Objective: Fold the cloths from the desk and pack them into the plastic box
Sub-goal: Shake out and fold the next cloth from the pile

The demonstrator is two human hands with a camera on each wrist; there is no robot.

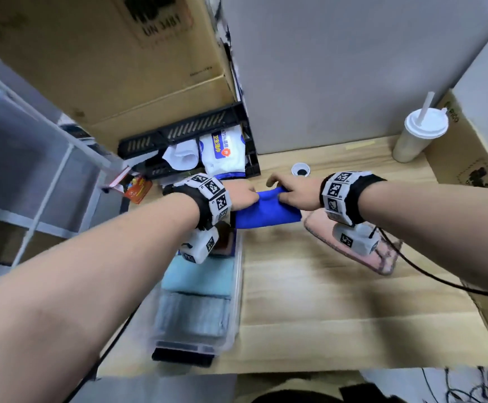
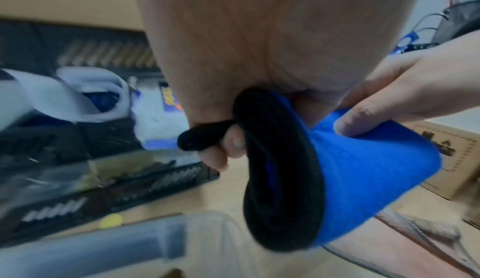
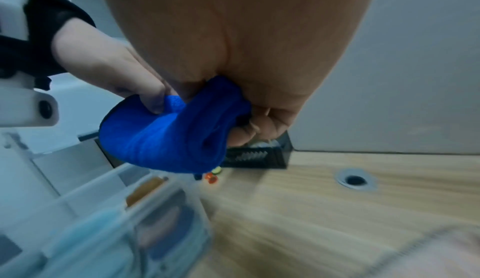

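A folded blue cloth point(image 1: 267, 212) with a black edge hangs above the desk, held between both hands. My left hand point(image 1: 244, 194) grips its left end, fingers curled round the black hem point(image 2: 259, 130). My right hand point(image 1: 291, 191) grips its right end, fingers curled into the roll point(image 3: 197, 122). The clear plastic box point(image 1: 237, 286) lies below my left wrist at the desk's left edge, with a light blue cloth point(image 1: 199, 274) and a grey cloth point(image 1: 193, 315) folded inside. A pink cloth point(image 1: 350, 251) lies flat on the desk under my right wrist.
A black crate point(image 1: 196, 132) with wipe packs stands behind the box. A lidded cup with a straw point(image 1: 417, 135) is at the back right beside a cardboard box point(image 1: 467, 158). A cable hole point(image 1: 300, 169) sits in the wooden desk point(image 1: 339, 309). A black cable point(image 1: 429, 274) trails right.
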